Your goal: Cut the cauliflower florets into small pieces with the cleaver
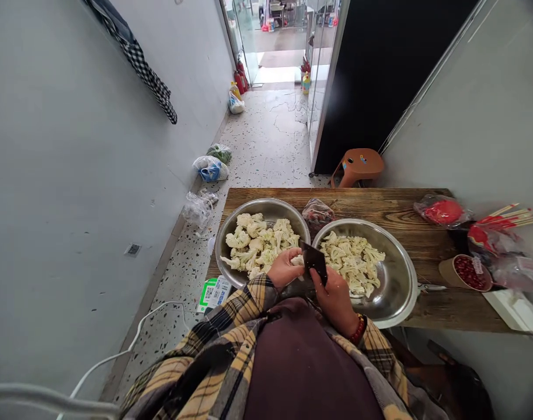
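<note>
My left hand (284, 269) pinches a small cauliflower piece (297, 261) over the near right side of the left steel bowl (267, 203). In my right hand (337, 298) is a kitchen knife (313, 259) with a broad dark blade, held close to that piece; its handle is mostly hidden by my fingers. Larger cauliflower florets (266, 242) fill much of the left bowl. To the right, a second steel bowl (396, 274) contains smaller cut cauliflower pieces (351, 259), gathered toward its left side. My right wrist is just above this bowl's near edge.
Both bowls stand on a wooden table (380, 201). A bagged dark reddish item (317, 214) lies behind them. At the right are scissors (431, 287), a tub of red beans or seeds (470, 272) and a red bagged item (443, 210). Beyond stands an orange stool (362, 163).
</note>
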